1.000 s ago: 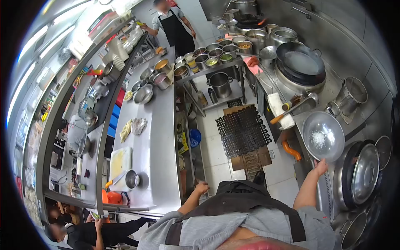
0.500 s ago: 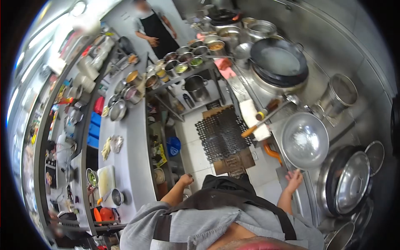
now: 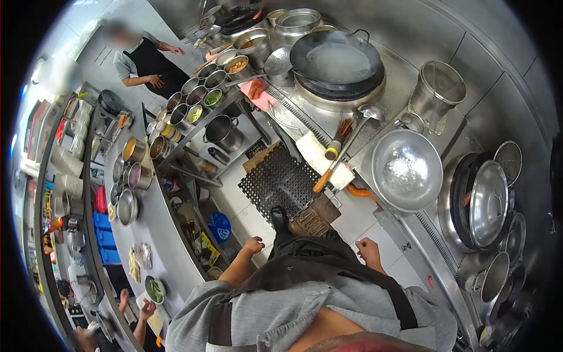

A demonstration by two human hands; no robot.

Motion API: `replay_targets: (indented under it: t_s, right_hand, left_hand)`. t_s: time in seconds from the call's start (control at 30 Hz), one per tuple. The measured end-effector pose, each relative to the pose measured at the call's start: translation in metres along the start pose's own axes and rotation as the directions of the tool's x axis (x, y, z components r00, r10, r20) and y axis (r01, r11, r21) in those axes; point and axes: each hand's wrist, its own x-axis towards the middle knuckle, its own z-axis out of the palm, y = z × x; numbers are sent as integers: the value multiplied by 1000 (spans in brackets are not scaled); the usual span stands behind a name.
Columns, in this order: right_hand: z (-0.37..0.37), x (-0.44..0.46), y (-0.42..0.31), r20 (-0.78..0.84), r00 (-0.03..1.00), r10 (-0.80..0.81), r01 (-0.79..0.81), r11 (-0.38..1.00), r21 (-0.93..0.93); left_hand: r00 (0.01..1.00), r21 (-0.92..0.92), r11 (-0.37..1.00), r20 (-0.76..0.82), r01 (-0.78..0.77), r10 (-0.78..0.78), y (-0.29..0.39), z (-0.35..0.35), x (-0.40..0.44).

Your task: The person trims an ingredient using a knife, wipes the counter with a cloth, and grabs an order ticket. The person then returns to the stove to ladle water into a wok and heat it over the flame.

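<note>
My left hand [image 3: 253, 245] hangs in front of my apron, fingers loosely curled, with nothing seen in it. On the other side, my right hand [image 3: 368, 250] is also curled, apart from the stove edge, and holds nothing visible. Nearest to it on the counter is a shiny metal wok [image 3: 407, 170]. A ladle [image 3: 349, 146] with a wooden handle lies across a white cloth [image 3: 314, 154], beside a brush [image 3: 339, 139]. Behind them a dark wok [image 3: 335, 61] holds cloudy liquid on a burner.
Perforated black mat [image 3: 275, 179] covers the floor ahead. Several metal ingredient pots [image 3: 193, 97] stand on a rack. A co-worker in a black apron [image 3: 155, 67] stands beyond. At the left counter, another person's hand [image 3: 148, 309] is by a bowl of green vegetables [image 3: 155, 288].
My view has turned and shifted forward. My right hand has moved away from the metal wok's rim and its fingers have curled. The other person's hand has come to the vegetable bowl.
</note>
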Motion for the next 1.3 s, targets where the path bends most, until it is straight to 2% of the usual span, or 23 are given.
replay_targets:
  t_s: [0.27, 0.3, 0.37, 0.4, 0.43, 0.47, 0.57, 0.6, 0.63, 0.67, 0.7, 0.73, 0.77, 0.8, 0.87, 0.93, 0.97, 1.0, 1.1, 1.17, 1.2, 1.23, 1.3]
  right_hand:
    - [68, 68, -20, -68, 983, -172, 141, 935, -325]
    - [78, 70, -25, -21, 975, -223, 196, 893, -406]
    - [88, 75, -53, -41, 875, -482, 337, 667, -665]
    - [92, 77, -74, -79, 941, -330, 220, 771, -598]
    - [97, 77, -100, -107, 980, -169, 91, 851, -517]
    - [103, 76, -124, -133, 981, -143, 68, 890, -450]
    - [122, 70, -179, -193, 969, -154, 78, 932, -354]
    - [128, 67, -191, -203, 956, -214, 134, 929, -346]
    - [133, 63, -198, -225, 956, -190, 107, 936, -335]
    - [136, 61, -204, -204, 956, -210, 131, 930, -344]
    - [138, 58, -211, -180, 956, -233, 158, 921, -355]
    - [137, 50, -222, -178, 967, -181, 96, 909, -406]
    - [137, 47, -219, -190, 967, -170, 81, 911, -404]
    - [133, 45, -213, -189, 968, -164, 64, 892, -448]
    - [125, 39, -209, -194, 979, -68, -36, 873, -487]
    - [120, 41, -187, -214, 976, -37, -87, 839, -538]
    - [118, 43, -175, -232, 973, -8, -134, 798, -588]
    - [116, 46, -166, -229, 973, -5, -133, 802, -582]
    - [114, 63, -149, -221, 971, 91, -207, 782, -588]
    - [117, 81, -151, -248, 965, 86, -213, 807, -550]
    - [114, 86, -170, -250, 964, 91, -218, 808, -547]
    - [110, 90, -183, -249, 965, 88, -212, 820, -533]
    - [109, 101, -198, -348, 937, 24, -180, 888, -422]
  left_hand:
    - [998, -63, 997, -57, -34, 30, -63, -77, 86]
    - [977, 36, 981, -90, -192, 194, -96, -79, 112]
    - [998, -259, 964, -28, 50, -59, -112, -100, 111]
    - [999, -244, 969, -15, 35, -40, -127, -108, 116]
    - [946, 202, 927, -11, -315, 324, -154, -113, 122]
    - [775, 577, 583, 148, -572, 615, -182, -115, 129]
    - [821, 524, 650, 195, -550, 537, -225, -127, 159]
    - [896, 313, 844, 243, -436, 373, -220, -146, 145]
    - [923, 101, 964, 328, -245, 200, -215, -152, 140]
    - [949, -242, 921, 163, 305, -271, -204, -148, 138]
    - [950, -222, 929, 172, 296, -262, -203, -160, 142]
    - [983, 63, 996, 178, -65, 53, -210, -170, 155]
    - [898, 317, 849, 270, -422, 346, -214, -175, 167]
    - [894, 319, 844, 279, -432, 352, -206, -177, 177]
    - [968, 182, 962, 185, -203, 169, -182, -182, 196]
    - [892, 362, 815, 162, -452, 423, -160, -189, 217]
    - [972, 47, 972, 44, -232, 230, -144, -189, 219]
    - [1000, -294, 956, -1, 6, -6, -118, -190, 209]
    - [996, -391, 920, 76, -4, 36, -80, -199, 214]
    - [988, -355, 932, 103, -69, 113, -88, -190, 247]
    - [929, -121, 938, 144, -324, 340, -97, -192, 257]
    - [980, -341, 932, 103, -123, 167, -77, -203, 230]
    - [978, -16, 989, 153, -144, 145, -56, -231, 206]
